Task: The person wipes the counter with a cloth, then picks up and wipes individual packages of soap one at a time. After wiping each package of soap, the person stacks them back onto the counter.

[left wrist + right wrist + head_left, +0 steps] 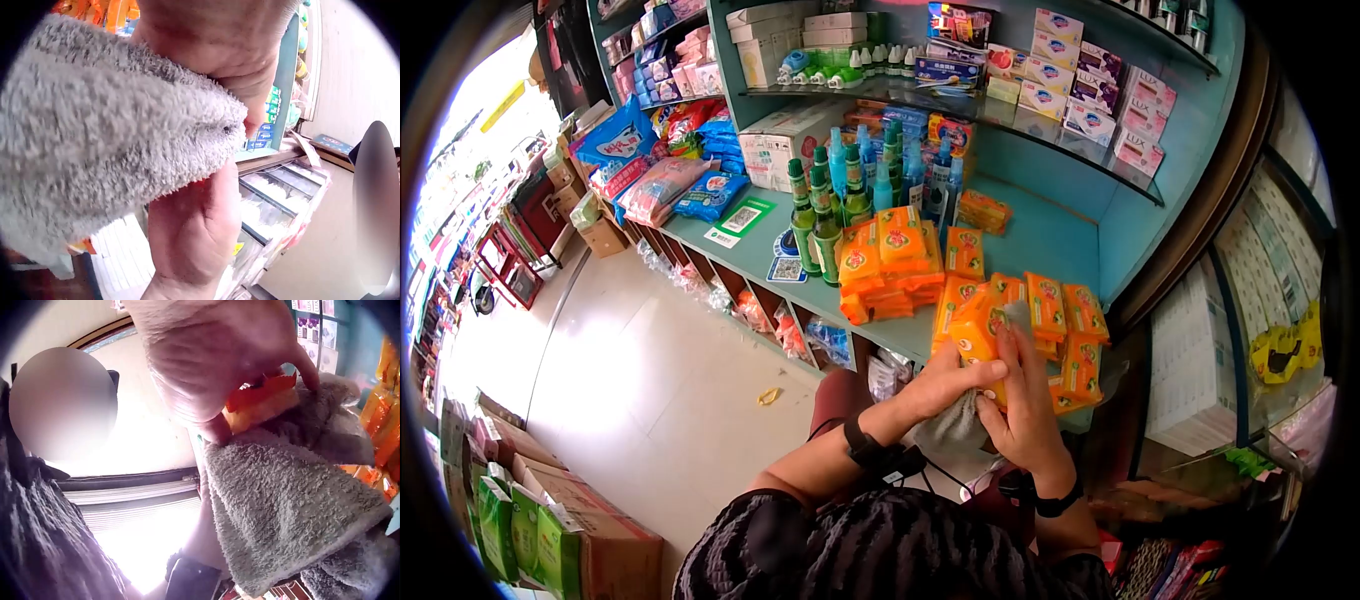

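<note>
Both hands meet over an orange-wrapped soap pack (978, 335), above the front of the shelf. My left hand (950, 382) grips the pack from its near left side, thumb across it. On the other side, my right hand (1028, 405) holds a grey towel (1018, 318) against the pack, its fingers extended along the face. The towel (112, 119) bunches between the two hands in the left wrist view and hides most of the pack. An orange end of the pack (262, 399) shows under the right hand (219, 356), with the towel (281, 500) hanging below.
Stacks of orange packs (892, 250) and loose orange packs (1082, 365) lie on the green shelf (1040, 205). Green bottles (825, 240) and blue spray bottles (945, 190) stand behind and left. Boxed soaps (1090, 105) line the glass shelf above.
</note>
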The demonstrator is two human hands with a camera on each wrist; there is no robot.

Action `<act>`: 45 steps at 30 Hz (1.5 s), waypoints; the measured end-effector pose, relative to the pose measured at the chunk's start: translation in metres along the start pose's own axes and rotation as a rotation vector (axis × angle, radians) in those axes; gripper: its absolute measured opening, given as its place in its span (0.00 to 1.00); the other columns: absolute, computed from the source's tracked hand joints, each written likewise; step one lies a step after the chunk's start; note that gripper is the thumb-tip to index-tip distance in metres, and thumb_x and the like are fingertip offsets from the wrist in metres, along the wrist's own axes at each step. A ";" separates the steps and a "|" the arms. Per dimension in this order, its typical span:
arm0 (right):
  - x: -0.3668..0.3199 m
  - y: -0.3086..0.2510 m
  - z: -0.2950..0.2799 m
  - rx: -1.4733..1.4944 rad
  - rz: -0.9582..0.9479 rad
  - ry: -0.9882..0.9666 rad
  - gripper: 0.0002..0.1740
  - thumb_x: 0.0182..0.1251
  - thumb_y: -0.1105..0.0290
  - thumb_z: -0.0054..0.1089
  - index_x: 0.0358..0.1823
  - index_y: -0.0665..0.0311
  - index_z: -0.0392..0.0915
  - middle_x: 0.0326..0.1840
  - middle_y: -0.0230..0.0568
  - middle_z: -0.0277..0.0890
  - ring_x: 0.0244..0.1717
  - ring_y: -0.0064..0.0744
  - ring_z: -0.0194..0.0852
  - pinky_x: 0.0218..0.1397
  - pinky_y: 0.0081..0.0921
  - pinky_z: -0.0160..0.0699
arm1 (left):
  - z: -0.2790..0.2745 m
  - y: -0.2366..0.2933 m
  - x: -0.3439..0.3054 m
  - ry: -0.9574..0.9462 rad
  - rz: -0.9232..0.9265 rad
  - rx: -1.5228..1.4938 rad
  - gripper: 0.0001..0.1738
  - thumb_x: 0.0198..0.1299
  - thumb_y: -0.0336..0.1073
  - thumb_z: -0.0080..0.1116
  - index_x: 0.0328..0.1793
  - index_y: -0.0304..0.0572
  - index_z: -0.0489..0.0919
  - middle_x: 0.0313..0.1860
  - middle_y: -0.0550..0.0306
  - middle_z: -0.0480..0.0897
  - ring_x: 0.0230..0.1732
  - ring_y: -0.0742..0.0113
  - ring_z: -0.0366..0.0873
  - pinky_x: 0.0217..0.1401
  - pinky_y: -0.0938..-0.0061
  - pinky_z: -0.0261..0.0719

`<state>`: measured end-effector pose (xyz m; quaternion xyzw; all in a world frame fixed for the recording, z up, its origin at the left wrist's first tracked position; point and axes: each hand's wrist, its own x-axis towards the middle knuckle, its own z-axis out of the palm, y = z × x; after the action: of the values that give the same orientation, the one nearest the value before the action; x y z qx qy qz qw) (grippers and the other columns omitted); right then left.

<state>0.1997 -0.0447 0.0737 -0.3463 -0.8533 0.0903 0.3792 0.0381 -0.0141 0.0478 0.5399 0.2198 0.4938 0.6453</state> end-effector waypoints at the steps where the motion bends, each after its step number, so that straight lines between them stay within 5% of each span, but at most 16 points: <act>1: 0.001 -0.001 -0.001 -0.031 -0.002 -0.018 0.39 0.61 0.69 0.59 0.73 0.67 0.55 0.71 0.61 0.54 0.69 0.59 0.57 0.71 0.43 0.58 | -0.002 -0.003 -0.002 0.023 0.001 -0.013 0.35 0.58 0.47 0.63 0.67 0.37 0.64 0.57 0.56 0.74 0.57 0.68 0.72 0.58 0.72 0.73; 4: -0.003 0.015 -0.018 0.239 -0.001 -0.108 0.37 0.63 0.66 0.60 0.72 0.68 0.57 0.69 0.59 0.60 0.67 0.53 0.63 0.70 0.41 0.59 | -0.003 -0.004 -0.009 0.097 0.043 -0.142 0.30 0.58 0.42 0.60 0.62 0.35 0.67 0.51 0.55 0.77 0.51 0.69 0.75 0.51 0.75 0.76; 8: -0.014 0.036 -0.002 0.589 0.453 0.284 0.31 0.70 0.64 0.56 0.71 0.65 0.58 0.66 0.44 0.65 0.65 0.34 0.65 0.62 0.32 0.70 | -0.003 0.004 -0.019 0.204 0.045 -0.231 0.34 0.54 0.42 0.58 0.65 0.34 0.64 0.54 0.53 0.75 0.54 0.64 0.75 0.55 0.72 0.75; 12: -0.031 0.044 0.035 1.384 0.694 0.053 0.33 0.71 0.66 0.54 0.73 0.65 0.52 0.64 0.43 0.65 0.60 0.25 0.68 0.56 0.27 0.74 | -0.001 0.007 -0.017 0.163 0.079 -0.223 0.33 0.53 0.39 0.57 0.65 0.34 0.64 0.54 0.52 0.75 0.54 0.63 0.75 0.57 0.72 0.73; 17: -0.026 0.058 0.024 1.439 0.667 -0.066 0.28 0.69 0.67 0.57 0.68 0.65 0.61 0.57 0.37 0.71 0.54 0.24 0.72 0.48 0.25 0.75 | -0.010 0.006 -0.022 0.192 0.064 -0.187 0.33 0.53 0.39 0.54 0.64 0.32 0.65 0.54 0.52 0.75 0.55 0.63 0.74 0.58 0.72 0.73; 20: -0.012 0.034 0.037 1.268 0.563 0.178 0.25 0.68 0.71 0.58 0.65 0.66 0.65 0.49 0.34 0.75 0.42 0.23 0.76 0.39 0.21 0.76 | -0.007 0.006 -0.023 0.217 0.082 -0.335 0.35 0.53 0.41 0.54 0.66 0.31 0.64 0.56 0.51 0.75 0.57 0.61 0.74 0.60 0.70 0.72; 24: -0.028 0.046 0.057 1.502 0.782 0.146 0.24 0.68 0.70 0.58 0.64 0.66 0.66 0.54 0.36 0.75 0.50 0.24 0.75 0.47 0.23 0.78 | -0.013 -0.002 -0.024 0.191 -0.056 -0.433 0.38 0.52 0.41 0.54 0.70 0.31 0.61 0.60 0.50 0.73 0.60 0.60 0.72 0.65 0.68 0.69; 25: -0.029 0.047 0.061 1.534 0.801 0.145 0.24 0.68 0.70 0.59 0.64 0.66 0.67 0.55 0.37 0.75 0.52 0.24 0.75 0.50 0.23 0.77 | -0.008 -0.001 -0.022 0.200 -0.018 -0.395 0.41 0.50 0.45 0.55 0.69 0.31 0.61 0.62 0.45 0.73 0.60 0.52 0.74 0.66 0.63 0.71; 26: -0.028 0.048 0.065 1.567 0.817 0.142 0.24 0.68 0.69 0.59 0.63 0.66 0.67 0.56 0.37 0.74 0.54 0.24 0.74 0.52 0.24 0.76 | -0.009 -0.001 -0.022 0.165 0.004 -0.357 0.39 0.52 0.40 0.53 0.71 0.32 0.59 0.61 0.50 0.72 0.61 0.62 0.70 0.65 0.69 0.68; 29: -0.015 0.028 0.046 1.351 0.609 0.348 0.22 0.70 0.67 0.55 0.62 0.69 0.69 0.57 0.38 0.74 0.54 0.27 0.75 0.55 0.28 0.74 | -0.017 0.003 -0.021 0.148 0.123 -0.283 0.38 0.53 0.40 0.53 0.71 0.33 0.59 0.61 0.51 0.71 0.62 0.62 0.69 0.65 0.68 0.68; 32: -0.030 0.049 0.038 1.164 0.541 0.558 0.24 0.71 0.65 0.53 0.63 0.72 0.66 0.59 0.42 0.73 0.56 0.30 0.74 0.58 0.31 0.73 | -0.014 0.016 -0.013 0.138 0.171 -0.649 0.37 0.54 0.38 0.50 0.71 0.33 0.59 0.63 0.51 0.70 0.64 0.60 0.68 0.67 0.64 0.68; 34: -0.025 0.028 0.031 1.107 0.331 0.614 0.34 0.72 0.52 0.51 0.66 0.73 0.60 0.64 0.47 0.67 0.61 0.40 0.70 0.65 0.37 0.68 | -0.014 0.015 -0.010 0.147 0.239 -0.673 0.33 0.55 0.37 0.50 0.69 0.33 0.62 0.64 0.50 0.70 0.67 0.58 0.67 0.68 0.60 0.68; 36: -0.030 0.019 0.024 0.650 0.121 0.408 0.38 0.71 0.45 0.49 0.65 0.74 0.61 0.62 0.49 0.68 0.63 0.44 0.68 0.66 0.40 0.65 | -0.016 0.005 -0.008 0.196 0.246 -0.548 0.33 0.56 0.37 0.50 0.69 0.32 0.61 0.62 0.51 0.71 0.65 0.59 0.68 0.67 0.62 0.69; 38: -0.026 0.008 0.034 -0.166 -0.095 0.275 0.37 0.72 0.47 0.49 0.66 0.74 0.59 0.67 0.57 0.62 0.68 0.53 0.60 0.68 0.45 0.57 | 0.012 0.001 -0.010 0.245 0.271 -0.543 0.29 0.59 0.36 0.51 0.66 0.34 0.65 0.60 0.53 0.73 0.60 0.62 0.71 0.63 0.67 0.70; 42: -0.015 0.011 0.050 0.067 0.095 0.388 0.28 0.71 0.59 0.49 0.66 0.71 0.63 0.70 0.60 0.56 0.69 0.60 0.56 0.71 0.45 0.52 | 0.024 -0.027 -0.007 0.258 0.225 -0.606 0.22 0.61 0.37 0.52 0.61 0.39 0.68 0.50 0.62 0.76 0.52 0.73 0.72 0.53 0.75 0.73; 45: -0.004 0.013 0.044 0.277 0.123 0.345 0.27 0.74 0.61 0.43 0.67 0.71 0.61 0.66 0.57 0.59 0.67 0.54 0.61 0.67 0.39 0.59 | 0.035 -0.008 -0.005 0.334 0.316 -0.442 0.25 0.61 0.39 0.52 0.63 0.37 0.66 0.52 0.61 0.74 0.52 0.72 0.69 0.55 0.77 0.69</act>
<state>0.1772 -0.0331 0.0351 -0.3526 -0.7327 0.1689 0.5570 0.0679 -0.0348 0.0500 0.3256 0.1234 0.7055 0.6172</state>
